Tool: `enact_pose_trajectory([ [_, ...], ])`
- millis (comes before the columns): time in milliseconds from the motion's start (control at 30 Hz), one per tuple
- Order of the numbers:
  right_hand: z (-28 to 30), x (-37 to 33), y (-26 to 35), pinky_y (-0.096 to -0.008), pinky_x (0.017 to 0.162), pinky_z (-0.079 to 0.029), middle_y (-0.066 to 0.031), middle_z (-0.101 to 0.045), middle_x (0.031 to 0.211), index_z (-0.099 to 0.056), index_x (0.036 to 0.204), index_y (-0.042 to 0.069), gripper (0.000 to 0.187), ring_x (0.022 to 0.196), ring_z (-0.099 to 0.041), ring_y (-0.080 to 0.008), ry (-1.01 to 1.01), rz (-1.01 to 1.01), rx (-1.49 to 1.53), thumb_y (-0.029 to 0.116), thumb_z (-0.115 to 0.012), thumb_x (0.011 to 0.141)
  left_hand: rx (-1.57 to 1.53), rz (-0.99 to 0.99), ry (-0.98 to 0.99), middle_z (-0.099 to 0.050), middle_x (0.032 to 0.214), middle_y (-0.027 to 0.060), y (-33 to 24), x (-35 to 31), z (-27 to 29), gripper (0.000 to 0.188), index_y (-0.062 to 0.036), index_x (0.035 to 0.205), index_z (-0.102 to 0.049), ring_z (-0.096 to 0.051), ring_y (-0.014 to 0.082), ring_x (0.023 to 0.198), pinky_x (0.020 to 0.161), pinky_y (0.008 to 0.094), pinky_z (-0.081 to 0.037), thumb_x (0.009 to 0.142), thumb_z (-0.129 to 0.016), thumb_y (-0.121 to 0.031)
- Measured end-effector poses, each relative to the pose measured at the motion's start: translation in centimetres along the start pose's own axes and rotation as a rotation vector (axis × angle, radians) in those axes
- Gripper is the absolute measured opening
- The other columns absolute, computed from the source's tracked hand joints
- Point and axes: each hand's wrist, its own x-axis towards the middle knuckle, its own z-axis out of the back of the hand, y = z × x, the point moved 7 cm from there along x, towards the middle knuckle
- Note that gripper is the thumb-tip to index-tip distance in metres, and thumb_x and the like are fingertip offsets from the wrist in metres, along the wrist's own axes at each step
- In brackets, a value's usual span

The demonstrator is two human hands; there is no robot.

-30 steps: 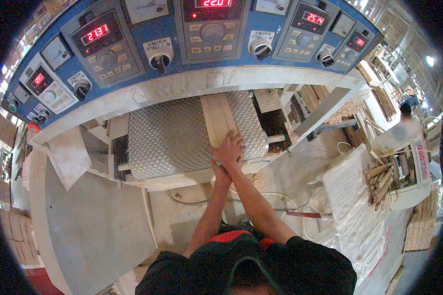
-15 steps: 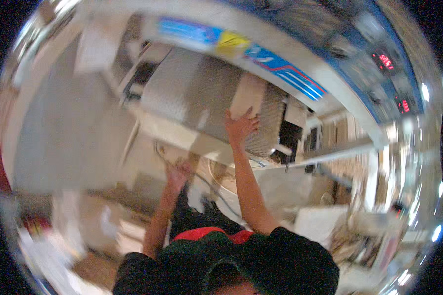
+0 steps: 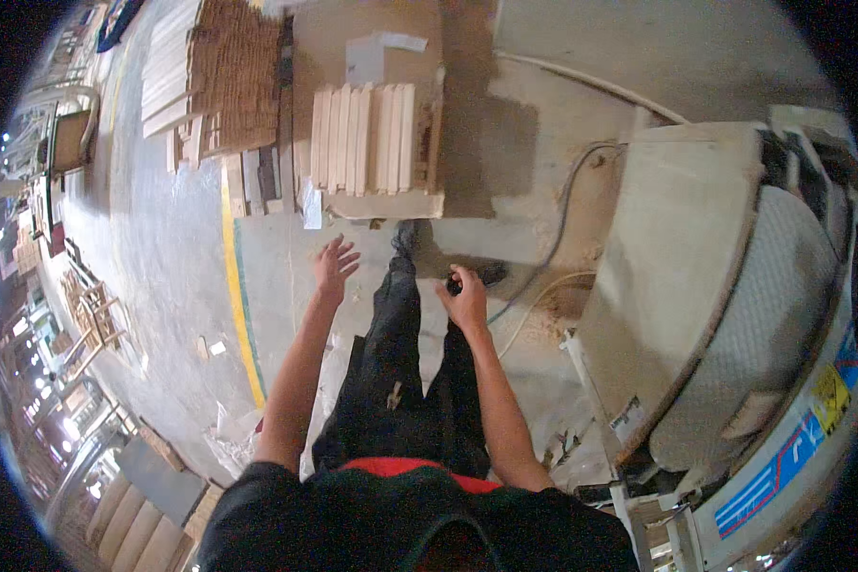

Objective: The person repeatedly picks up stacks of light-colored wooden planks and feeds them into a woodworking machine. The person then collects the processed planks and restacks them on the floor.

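Observation:
My left hand (image 3: pixel 336 267) is held in front of me over the floor, its fingers spread and nothing in them. To its right, my right hand (image 3: pixel 464 297) hangs above my dark shoe, fingers loosely bent and apart, also holding nothing. Just ahead of both, a row of pale wooden strips (image 3: pixel 362 138) lies side by side on a brown board-topped stack (image 3: pixel 405 205). Neither hand touches the strips. On my right, a short wooden board (image 3: pixel 753 415) rests on the grey textured belt (image 3: pixel 782 286) of a machine.
Beyond the strips at the left stands a tall stack of wooden pieces (image 3: pixel 234 76). A yellow floor line (image 3: pixel 241 305) runs along my left. A dark hose (image 3: pixel 567 205) crosses the floor toward the machine's pale side panel (image 3: pixel 677 238). Upholstered-looking rolls (image 3: pixel 129 520) lie at the lower left.
My view has swung left, away from the machine, toward the strips. My right hand has left the board on the belt. Both hands are now in front of my legs.

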Motion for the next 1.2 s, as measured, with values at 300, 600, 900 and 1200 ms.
enact_pose_trajectory([
  [300, -24.7, 17.2, -2.3, -0.039, 0.069, -0.051, -0.0142, -0.064, 0.085, -0.06, 0.11, 0.001, 0.047, 0.076, -0.064, -0.0259, 0.235, -0.253, 0.149, 0.033, -0.074, 0.078, -0.299, 0.09, -0.142, -0.028, 0.147, 0.0215, 4.9, 24.2, 5.3, 0.067, -0.0044, 0.143, -0.026, -0.039, 0.0351, 0.129, 0.101, 0.0481, -0.041, 0.092, -0.053, -0.04],
  [600, -37.9, 22.1, -4.0, -0.0371, 0.076, -0.054, -0.0186, -0.061, 0.088, -0.052, 0.103, -0.008, 0.04, 0.081, -0.065, -0.0286, -0.074, -1.018, 1.216, 0.029, -0.061, 0.091, -0.435, 0.172, -0.347, -0.046, 0.128, 0.0132, 4.5, 32.5, 1.0, 0.054, -0.0078, 0.137, -0.037, -0.05, 0.0281, 0.108, 0.087, 0.0439, -0.043, 0.093, -0.052, -0.036],
  [900, -34.2, 23.0, -4.5, -0.0452, 0.088, -0.048, -0.0205, -0.06, 0.106, -0.05, 0.119, -0.003, 0.056, 0.092, -0.062, -0.0362, -0.126, -0.769, 0.278, 0.034, -0.068, 0.082, -0.6, 0.279, -0.257, -0.047, 0.124, 0.0152, 6.1, 30.7, -1.1, 0.048, -0.0007, 0.133, -0.039, -0.056, 0.0232, 0.087, 0.076, 0.0368, -0.047, 0.095, -0.051, -0.028],
  [1200, -34.6, 29.8, 5.1, -0.0614, 0.1, -0.027, -0.0412, -0.026, 0.132, -0.012, 0.147, 0.0, 0.124, 0.122, -0.03, -0.0534, -0.141, -0.263, -0.53, 0.046, -0.083, 0.057, -0.374, 0.216, -0.244, -0.047, 0.127, 0.0172, 6.8, 31.1, 3.0, 0.061, -0.0028, 0.134, -0.04, -0.051, 0.0262, 0.106, 0.09, 0.0415, -0.042, 0.099, -0.032, -0.052],
])
